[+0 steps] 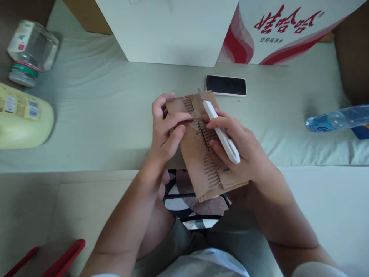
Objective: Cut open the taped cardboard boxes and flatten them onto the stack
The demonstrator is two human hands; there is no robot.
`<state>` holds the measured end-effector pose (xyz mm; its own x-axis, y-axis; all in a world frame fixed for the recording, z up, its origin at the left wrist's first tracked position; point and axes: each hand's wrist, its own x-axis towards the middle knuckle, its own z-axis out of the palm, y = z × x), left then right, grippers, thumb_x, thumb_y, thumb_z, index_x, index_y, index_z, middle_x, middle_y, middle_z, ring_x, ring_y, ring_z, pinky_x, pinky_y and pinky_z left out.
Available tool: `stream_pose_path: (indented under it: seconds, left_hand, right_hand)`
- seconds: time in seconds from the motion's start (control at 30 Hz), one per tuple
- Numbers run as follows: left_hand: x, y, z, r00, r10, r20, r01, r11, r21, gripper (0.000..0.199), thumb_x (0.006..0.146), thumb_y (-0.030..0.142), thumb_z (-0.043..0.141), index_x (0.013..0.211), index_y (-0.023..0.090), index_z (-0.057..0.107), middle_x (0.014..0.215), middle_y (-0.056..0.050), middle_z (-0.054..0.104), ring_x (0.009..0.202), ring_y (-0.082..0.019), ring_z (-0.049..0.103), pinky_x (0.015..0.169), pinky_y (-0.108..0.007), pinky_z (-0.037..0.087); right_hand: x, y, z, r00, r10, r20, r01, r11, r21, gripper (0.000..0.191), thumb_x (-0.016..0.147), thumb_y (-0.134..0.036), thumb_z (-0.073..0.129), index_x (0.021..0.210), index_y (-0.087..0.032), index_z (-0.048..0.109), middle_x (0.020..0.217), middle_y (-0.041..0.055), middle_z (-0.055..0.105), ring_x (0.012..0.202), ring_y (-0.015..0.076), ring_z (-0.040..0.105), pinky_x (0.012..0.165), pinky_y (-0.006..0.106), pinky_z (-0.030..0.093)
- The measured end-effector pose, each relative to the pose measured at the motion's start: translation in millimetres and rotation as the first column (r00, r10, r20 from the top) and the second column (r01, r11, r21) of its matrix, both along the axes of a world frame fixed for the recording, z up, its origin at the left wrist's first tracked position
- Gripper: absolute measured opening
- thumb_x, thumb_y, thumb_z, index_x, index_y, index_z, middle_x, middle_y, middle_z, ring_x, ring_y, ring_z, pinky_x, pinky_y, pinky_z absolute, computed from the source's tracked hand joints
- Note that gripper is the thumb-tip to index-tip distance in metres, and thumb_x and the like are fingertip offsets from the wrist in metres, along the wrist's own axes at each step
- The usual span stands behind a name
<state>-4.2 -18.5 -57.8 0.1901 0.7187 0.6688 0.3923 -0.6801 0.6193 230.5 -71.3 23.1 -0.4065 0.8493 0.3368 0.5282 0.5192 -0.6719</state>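
Note:
A brown piece of cardboard [192, 157] is tilted in front of me, over the edge of the cloth-covered surface. Its top layer is torn in places, baring corrugated ridges, and a dark slit runs near its middle. My left hand [166, 132] grips the cardboard at its upper left, with the fingertips on its face. In my right hand [245, 144] is a white utility knife [221, 132]. Its short metal blade is out and points toward the cardboard's upper edge. The right fingers wrap the knife's handle and rest against the cardboard.
Beyond the cardboard lies a phone [226, 85], before a white box [173, 34] and a red-and-white carton [279, 42]. A clear jar [43, 46] and a yellow bottle [25, 119] are at left; a water bottle [337, 118] lies at right. Red bars [65, 259] show lower left.

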Motion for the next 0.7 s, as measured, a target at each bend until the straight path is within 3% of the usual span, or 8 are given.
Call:
stream_pose_path:
  seconds: [0.17,0.27,0.33,0.47,0.57,0.7]
  left_hand:
    - [3,3,-3.1,0.998,-0.015,0.061,0.014,1.0,0.01,0.034,0.11,0.057,0.05,0.117,0.038,0.076,0.153,-0.006,0.051,0.141,-0.032,0.06,0.111,-0.055,0.062]
    - [5,5,-6.4,0.995,-0.05,0.082,0.046,0.998,0.049,0.032,0.11,0.054,0.053,0.119,0.036,0.077,0.154,-0.006,0.049,0.14,-0.032,0.059,0.112,-0.056,0.06]
    - [4,6,-9.3,0.994,-0.061,0.085,0.057,0.997,0.057,0.032,0.11,0.053,0.053,0.119,0.035,0.077,0.155,-0.006,0.048,0.138,-0.031,0.058,0.112,-0.056,0.06]
    - [2,8,-14.6,0.994,-0.065,0.088,0.062,0.998,0.032,0.039,0.108,0.062,0.054,0.118,0.033,0.077,0.157,-0.006,0.048,0.139,-0.034,0.057,0.113,-0.059,0.058]
    - [0,7,-17.3,0.995,-0.064,0.075,0.063,0.998,0.009,0.044,0.108,0.067,0.051,0.118,0.032,0.075,0.159,-0.005,0.048,0.143,-0.035,0.055,0.116,-0.06,0.057]
    - [-1,11,-21.0,0.997,-0.054,0.058,0.053,0.999,0.011,0.044,0.106,0.069,0.052,0.117,0.032,0.073,0.159,-0.005,0.047,0.146,-0.037,0.054,0.116,-0.061,0.058]
  right_hand:
    - [1,-11,7.8,0.994,-0.081,-0.075,0.086,0.995,0.057,0.027,0.099,-0.026,0.068,0.125,-0.027,0.061,0.128,0.0092,0.079,0.121,0.0305,0.077,0.103,0.049,0.064]
    - [-2,-26,18.2,0.975,-0.147,-0.169,0.148,0.989,-0.011,0.026,0.101,-0.031,0.068,0.125,-0.029,0.06,0.12,0.0071,0.078,0.105,0.0266,0.079,0.084,0.042,0.066]
    - [-5,-33,23.7,0.968,-0.157,-0.198,0.142,0.986,-0.091,0.024,0.103,-0.033,0.068,0.125,-0.03,0.06,0.118,0.0057,0.078,0.1,0.0244,0.079,0.074,0.037,0.065]
    - [-11,-35,22.9,0.966,-0.144,-0.217,0.105,0.977,-0.183,0.024,0.107,-0.043,0.064,0.126,-0.03,0.062,0.111,0.004,0.079,0.089,0.021,0.079,0.072,0.034,0.065]
    - [-13,-32,17.7,0.963,-0.164,-0.213,0.119,0.97,-0.212,0.034,0.11,-0.053,0.058,0.134,-0.029,0.062,0.111,0.0066,0.08,0.088,0.0222,0.081,0.069,0.033,0.065]
    - [-15,-30,18.7,0.98,-0.154,-0.128,0.129,0.974,-0.188,0.034,0.109,-0.053,0.06,0.132,-0.028,0.063,0.113,0.0074,0.082,0.092,0.0232,0.083,0.067,0.031,0.063]
